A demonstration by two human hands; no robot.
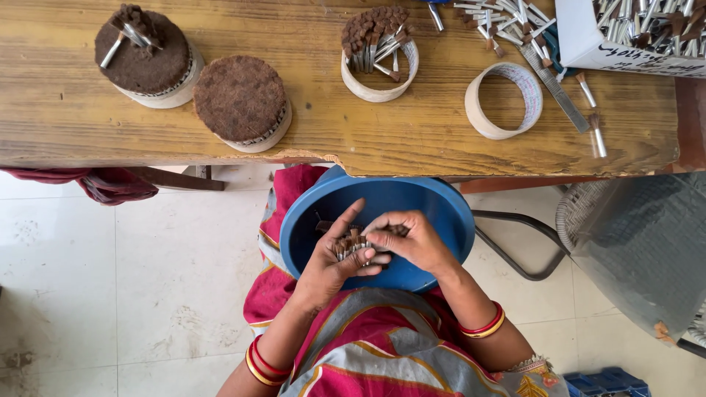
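Note:
A blue plastic bowl (441,213) rests on my lap under the table edge. My left hand (331,261) is cupped over it, holding a bunch of small brushes (351,242) with metal ferrules and brown bristle tips. My right hand (412,239) pinches at the top of that bunch with thumb and fingers. A few loose brushes lie in the bowl behind the hands.
On the wooden table (73,110) stand two tape rings packed full of brown brushes (239,99) (143,51), one partly filled ring (379,55), an empty ring (504,99), loose brushes (507,22) and a white box of brushes (640,29). A chair (632,235) is at right.

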